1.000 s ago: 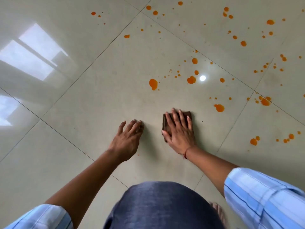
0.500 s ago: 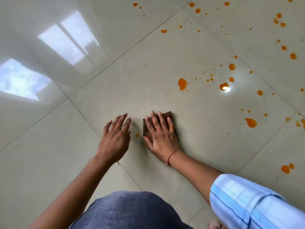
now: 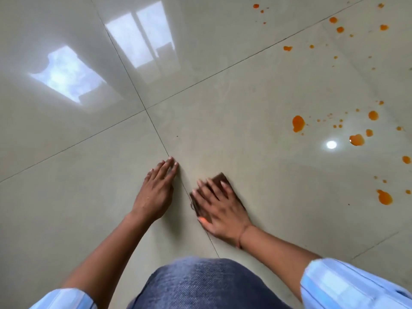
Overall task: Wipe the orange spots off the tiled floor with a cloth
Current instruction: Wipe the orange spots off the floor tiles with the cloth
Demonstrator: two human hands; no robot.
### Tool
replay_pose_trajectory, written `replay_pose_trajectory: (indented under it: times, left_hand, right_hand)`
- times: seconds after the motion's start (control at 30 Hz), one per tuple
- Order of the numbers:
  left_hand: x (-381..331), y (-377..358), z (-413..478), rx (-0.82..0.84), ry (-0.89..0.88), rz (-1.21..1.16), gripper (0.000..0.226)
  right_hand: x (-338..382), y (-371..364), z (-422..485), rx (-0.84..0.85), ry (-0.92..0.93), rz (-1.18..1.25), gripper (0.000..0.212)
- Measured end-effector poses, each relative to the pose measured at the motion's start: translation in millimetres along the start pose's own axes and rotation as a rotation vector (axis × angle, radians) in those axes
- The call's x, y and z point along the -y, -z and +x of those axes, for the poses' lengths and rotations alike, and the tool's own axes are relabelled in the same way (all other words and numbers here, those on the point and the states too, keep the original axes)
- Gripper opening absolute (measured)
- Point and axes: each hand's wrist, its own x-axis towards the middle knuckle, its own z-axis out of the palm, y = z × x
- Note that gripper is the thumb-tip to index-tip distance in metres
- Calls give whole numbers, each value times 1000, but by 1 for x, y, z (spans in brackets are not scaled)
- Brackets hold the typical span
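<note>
Slid leftward, my right hand [image 3: 219,208] presses the cloth [image 3: 220,178], fingers flat, onto the grout line [image 3: 156,132]; my left hand [image 3: 156,192] rests straight-fingered just left of it. Orange spots [image 3: 298,123] still wait well right of it.

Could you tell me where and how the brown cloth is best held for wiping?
Probably from above, on its middle, with a flat palm and spread fingers, as the right hand does now. The cloth lies flat on the floor, a thin pad with no raised edge to pinch.
</note>
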Motion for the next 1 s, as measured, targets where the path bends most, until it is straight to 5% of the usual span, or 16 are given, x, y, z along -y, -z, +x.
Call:
replay_pose_trajectory:
  times: [0.1,0.23,0.33,0.43,0.6,0.73,0.83,1.0]
  left_hand:
    - [-4,-2,-3,-15,10,-39,64]
    - [0,-6,-2,-18,0,-56,66]
    - [0,-4,0,-25,-16,-59,65]
    - [-4,-1,0,-29,-9,-52,61]
    - [-15,-8,-1,-38,46,-20,59]
    - [-25,-12,0,-57,89,-17,63]
    - [-35,-16,3,-63,156,-43,61]
    - [-60,-28,12,-97,272,-73,64]
  right_hand:
    - [-46,3,-27,-19,75,-96,72]
    - [-37,18,52,-83,-308,-13,72]
    - [7,3,29,-25,-76,-39,71]
    - [-25,1,-36,0,92,-61,72]
    - [-59,17,11,-102,-373,-15,72]
    - [9,-11,-40,-14,37,-7,70]
    - [-28,-14,-70,8,153,-50,72]
    - [-83,16,-3,-153,-459,10,70]
